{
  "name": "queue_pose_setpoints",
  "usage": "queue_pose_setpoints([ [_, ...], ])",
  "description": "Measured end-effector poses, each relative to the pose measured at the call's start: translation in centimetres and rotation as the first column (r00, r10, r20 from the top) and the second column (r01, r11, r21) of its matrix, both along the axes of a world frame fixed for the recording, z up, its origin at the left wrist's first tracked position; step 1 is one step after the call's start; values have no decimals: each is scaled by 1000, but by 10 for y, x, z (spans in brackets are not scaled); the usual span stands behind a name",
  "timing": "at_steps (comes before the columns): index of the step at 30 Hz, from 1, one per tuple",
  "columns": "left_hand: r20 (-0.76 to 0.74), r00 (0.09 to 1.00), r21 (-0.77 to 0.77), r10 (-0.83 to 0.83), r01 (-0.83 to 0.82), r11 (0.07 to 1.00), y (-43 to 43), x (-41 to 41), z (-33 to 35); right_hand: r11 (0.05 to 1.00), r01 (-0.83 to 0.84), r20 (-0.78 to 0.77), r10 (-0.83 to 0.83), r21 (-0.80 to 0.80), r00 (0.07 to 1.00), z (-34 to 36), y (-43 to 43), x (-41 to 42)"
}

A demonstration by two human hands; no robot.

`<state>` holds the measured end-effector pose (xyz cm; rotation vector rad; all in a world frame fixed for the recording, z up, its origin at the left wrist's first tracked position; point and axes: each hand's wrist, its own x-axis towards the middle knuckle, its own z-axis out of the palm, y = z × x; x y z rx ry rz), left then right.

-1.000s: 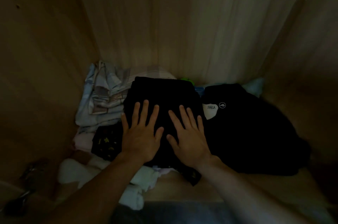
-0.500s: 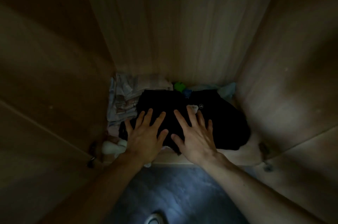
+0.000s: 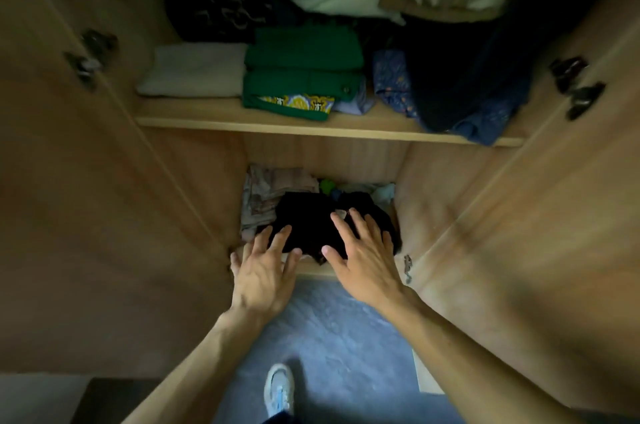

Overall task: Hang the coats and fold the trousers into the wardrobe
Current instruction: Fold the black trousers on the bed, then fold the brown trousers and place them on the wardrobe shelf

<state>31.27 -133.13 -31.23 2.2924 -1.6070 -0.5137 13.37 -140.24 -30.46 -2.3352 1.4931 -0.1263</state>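
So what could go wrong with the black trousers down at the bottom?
The folded black trousers sit right at the front edge of the bottom shelf, so they might slide out onto the floor. The left hand and right hand are spread open by them; a fingertip could snag and undo the fold. Above, the blue garment droops over the upper shelf edge and might slip down.

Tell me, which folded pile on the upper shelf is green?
The middle pile, showing a yellow patterned band along its front, between the cream fold and the blue patterned cloth.
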Motion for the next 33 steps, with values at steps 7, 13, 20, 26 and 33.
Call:
queue_pose_setpoints([
  [7, -9, 1000, -51, 20, -20, 999, 91, 1, 82, 998, 58, 49, -59, 9, 997, 89, 71, 7],
  [13, 10, 1000, -170, -29, 30, 985, 138, 27, 126, 983, 138, 47, -133, -121, 990, 125, 138, 5],
  [20, -7, 968, -174, -250, 245, 954, 182, 21, 125, 952, 256, -36, -265, -166, 963, 127, 234, -18],
  [26, -32, 916, -166, -399, 389, 906, 219, -19, 117, 923, 348, -105, -367, -167, 924, 134, 293, -57],
  [33, -11, 832, -155, -555, 547, 823, 249, -67, 123, 834, 524, -39, -537, -172, 843, 147, 351, -100],
])
